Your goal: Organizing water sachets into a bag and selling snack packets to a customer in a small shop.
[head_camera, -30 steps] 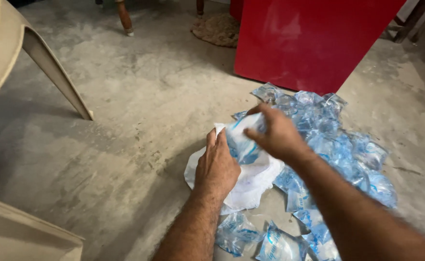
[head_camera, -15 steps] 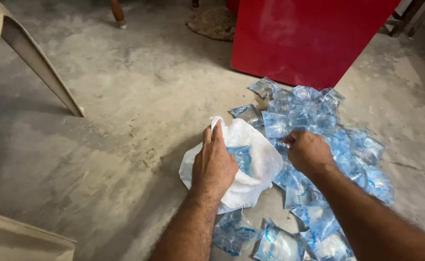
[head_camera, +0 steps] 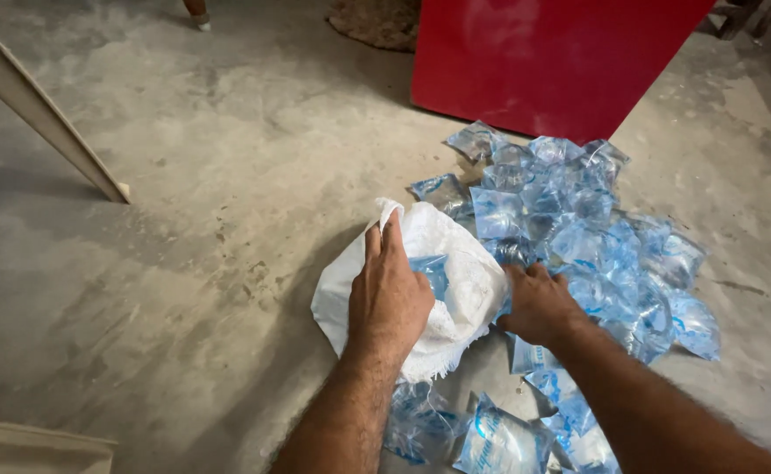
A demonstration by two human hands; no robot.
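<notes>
A white woven sack [head_camera: 455,263] lies on the concrete floor, its mouth held up by my left hand [head_camera: 390,294], which grips the rim. One clear-blue water sachet [head_camera: 429,270] shows inside the sack. My right hand [head_camera: 539,303] is down on the pile of water sachets [head_camera: 587,228] just right of the sack, fingers closed around a sachet there. More sachets [head_camera: 491,434] lie near my forearms at the bottom of the view.
A red box-like panel [head_camera: 543,61] stands behind the pile. A beige plastic chair leg [head_camera: 47,123] slants at the left, another beige edge [head_camera: 25,443] is at the bottom left. A brown mat [head_camera: 376,22] lies at the top.
My right hand put a sachet into the sack and then moved right and down onto the pile. My left hand kept hold of the sack's rim.
</notes>
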